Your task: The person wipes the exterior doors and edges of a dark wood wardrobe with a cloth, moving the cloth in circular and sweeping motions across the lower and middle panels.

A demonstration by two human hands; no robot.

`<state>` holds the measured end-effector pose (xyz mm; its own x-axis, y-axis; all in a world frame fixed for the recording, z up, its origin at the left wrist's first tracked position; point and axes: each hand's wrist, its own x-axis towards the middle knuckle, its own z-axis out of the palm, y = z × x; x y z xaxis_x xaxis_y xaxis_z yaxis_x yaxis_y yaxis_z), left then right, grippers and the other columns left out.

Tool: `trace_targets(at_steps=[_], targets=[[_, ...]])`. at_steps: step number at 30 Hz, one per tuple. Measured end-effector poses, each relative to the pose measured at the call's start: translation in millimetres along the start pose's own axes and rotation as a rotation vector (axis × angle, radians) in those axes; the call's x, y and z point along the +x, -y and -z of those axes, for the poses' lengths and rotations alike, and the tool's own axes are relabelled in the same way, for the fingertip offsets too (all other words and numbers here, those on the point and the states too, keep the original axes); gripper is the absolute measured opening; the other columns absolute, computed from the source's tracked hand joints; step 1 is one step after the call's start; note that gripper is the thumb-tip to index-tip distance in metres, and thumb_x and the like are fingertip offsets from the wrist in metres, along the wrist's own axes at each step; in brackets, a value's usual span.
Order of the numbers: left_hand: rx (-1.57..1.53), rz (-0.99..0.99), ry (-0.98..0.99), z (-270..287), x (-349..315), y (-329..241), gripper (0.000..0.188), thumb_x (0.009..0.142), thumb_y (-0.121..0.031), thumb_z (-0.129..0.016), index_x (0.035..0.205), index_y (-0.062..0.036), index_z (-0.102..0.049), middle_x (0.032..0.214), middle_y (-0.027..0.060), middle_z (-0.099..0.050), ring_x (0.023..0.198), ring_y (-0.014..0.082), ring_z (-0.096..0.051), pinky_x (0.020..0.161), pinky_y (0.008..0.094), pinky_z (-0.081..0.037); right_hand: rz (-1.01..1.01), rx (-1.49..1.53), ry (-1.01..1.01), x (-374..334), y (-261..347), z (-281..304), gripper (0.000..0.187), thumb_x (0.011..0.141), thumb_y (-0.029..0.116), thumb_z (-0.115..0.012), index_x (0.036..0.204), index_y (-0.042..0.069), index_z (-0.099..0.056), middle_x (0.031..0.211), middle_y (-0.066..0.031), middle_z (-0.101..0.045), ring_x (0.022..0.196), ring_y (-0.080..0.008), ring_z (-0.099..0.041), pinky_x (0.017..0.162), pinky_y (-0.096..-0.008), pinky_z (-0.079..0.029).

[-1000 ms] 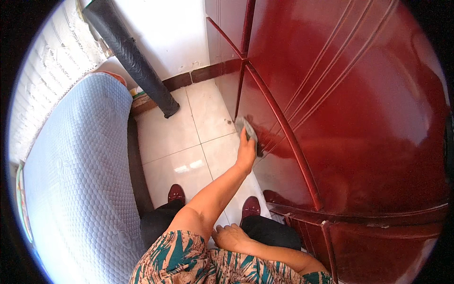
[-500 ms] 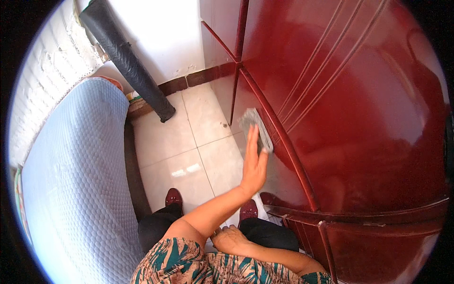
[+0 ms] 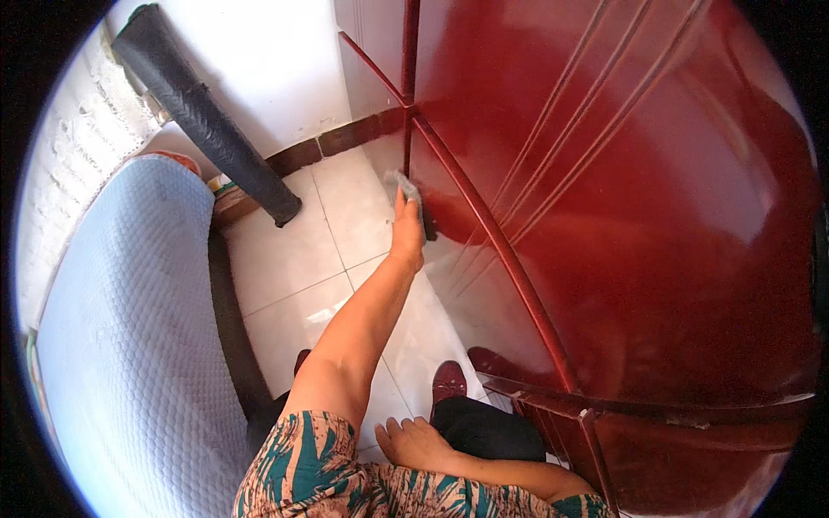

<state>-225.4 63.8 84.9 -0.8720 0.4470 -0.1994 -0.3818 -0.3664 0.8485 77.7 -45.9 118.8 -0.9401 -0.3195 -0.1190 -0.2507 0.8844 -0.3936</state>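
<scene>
Grey cloth (image 3: 408, 186) is gripped in the left hand (image 3: 408, 233), low down by the red cabinet (image 3: 630, 293) and near the tiled floor (image 3: 281, 263); whether it touches the cabinet I cannot tell. Well apart, the right hand (image 3: 418, 444) lies beside the dark trouser leg (image 3: 488, 429), fingers loosely bent.

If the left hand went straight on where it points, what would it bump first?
Probably the glossy red cabinet, beyond the gray cloth at the left hand, though depth is unclear.
</scene>
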Motion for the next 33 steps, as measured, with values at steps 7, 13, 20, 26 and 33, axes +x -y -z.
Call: trace_targets(at_steps=[7, 13, 20, 26, 33], targets=[[-0.070, 0.303, -0.046, 30.2, -11.5, 74.2, 0.037, 0.096, -0.037, -0.030, 0.125, -0.0163, -0.040, 0.102, 0.0105, -0.056, 0.085, 0.0280, -0.058, 0.068, 0.0458, -0.051, -0.013, -0.091, -0.090, -2.1, -6.3, 0.5, 0.020, 0.080, 0.015, -0.051, 0.095, 0.004, -0.059, 0.079, -0.0079, -0.057, 0.061, -0.0205, -0.054, 0.054, -0.0324, -0.039], [-0.097, 0.474, 0.009, 29.0, -80.2, 125.0, 0.035, 0.097, -0.032, -0.027, 0.127, -0.0160, -0.036, 0.103, 0.0113, -0.056, 0.094, 0.0294, -0.060, 0.080, 0.0504, -0.050, -0.043, -0.043, -0.054, -0.6, -5.6, -1.2, 0.019, 0.081, 0.015, -0.050, 0.093, 0.004, -0.059, 0.080, -0.0094, -0.058, 0.064, -0.0224, -0.056, 0.058, -0.0339, -0.040], [0.017, 0.712, 0.003, 16.0, -153.4, 113.4, 0.049, 0.092, -0.028, -0.045, 0.133, -0.0145, -0.022, 0.131, 0.0130, -0.036, 0.121, 0.0285, -0.036, 0.092, 0.0503, -0.040, -0.032, 0.138, 0.124, 3.9, -5.3, 3.4, 0.019, 0.082, 0.016, -0.047, 0.088, 0.002, -0.059, 0.081, -0.0156, -0.060, 0.069, -0.0296, -0.060, 0.063, -0.0408, -0.045], [0.123, 0.462, -0.066, -16.1, -168.4, 64.4, 0.031, 0.093, -0.026, -0.045, 0.119, -0.0143, -0.034, 0.117, 0.0066, -0.042, 0.103, 0.0203, -0.043, 0.085, 0.0438, -0.041, 0.026, 0.198, 0.224, 5.7, -5.8, 1.5, 0.019, 0.080, 0.016, -0.047, 0.081, 0.003, -0.061, 0.084, -0.0170, -0.063, 0.073, -0.0317, -0.063, 0.067, -0.0439, -0.045], [0.258, -0.262, -0.004, -50.1, -155.3, 3.9, 0.032, 0.091, -0.022, -0.050, 0.116, -0.0032, -0.042, 0.113, 0.0113, -0.043, 0.104, 0.0217, -0.043, 0.093, 0.0330, -0.035, -0.008, 0.180, 0.381, 12.3, -5.4, 16.5, 0.023, 0.078, 0.016, -0.048, 0.089, 0.004, -0.065, 0.093, -0.0168, -0.064, 0.083, -0.0324, -0.063, 0.072, -0.0452, -0.045]])
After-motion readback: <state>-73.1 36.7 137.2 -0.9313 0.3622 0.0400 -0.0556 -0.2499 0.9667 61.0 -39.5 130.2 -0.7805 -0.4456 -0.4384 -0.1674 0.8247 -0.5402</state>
